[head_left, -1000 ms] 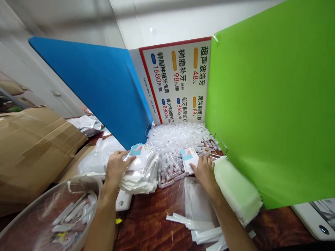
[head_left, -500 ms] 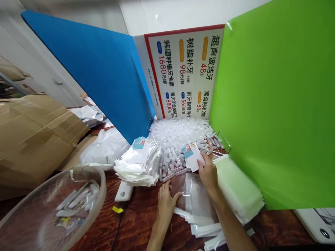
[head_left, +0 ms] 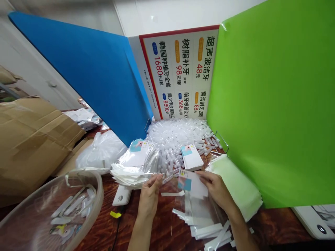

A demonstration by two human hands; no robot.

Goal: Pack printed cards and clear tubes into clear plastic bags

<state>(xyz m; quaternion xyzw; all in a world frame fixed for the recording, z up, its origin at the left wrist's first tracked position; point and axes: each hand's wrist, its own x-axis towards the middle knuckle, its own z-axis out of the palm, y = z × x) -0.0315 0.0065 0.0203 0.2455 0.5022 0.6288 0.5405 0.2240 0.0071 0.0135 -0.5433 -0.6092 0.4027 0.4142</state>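
My right hand (head_left: 213, 184) pinches a printed card (head_left: 193, 184) with a blue picture, which lies over clear plastic bags (head_left: 200, 207) with white strips. My left hand (head_left: 151, 186) is closed, thumb against fingers, on the edge of a clear bag whose outline is hard to see. Behind the hands stands a small stack of cards (head_left: 192, 158). To its left is a pile of bagged cards (head_left: 134, 160). A heap of small clear white-capped tubes (head_left: 178, 134) spreads behind them.
Blue (head_left: 86, 69) and green (head_left: 261, 104) panels flank a printed board (head_left: 180, 76). A clear tub (head_left: 96, 202), a cardboard box (head_left: 36, 139) and a plastic bag (head_left: 101, 150) are at left. Pale green sheets (head_left: 235, 184) lie at right.
My right hand has brought a card from the stack toward me, over the bags. My left hand has moved up and left, its fingers now closed on a bag edge.
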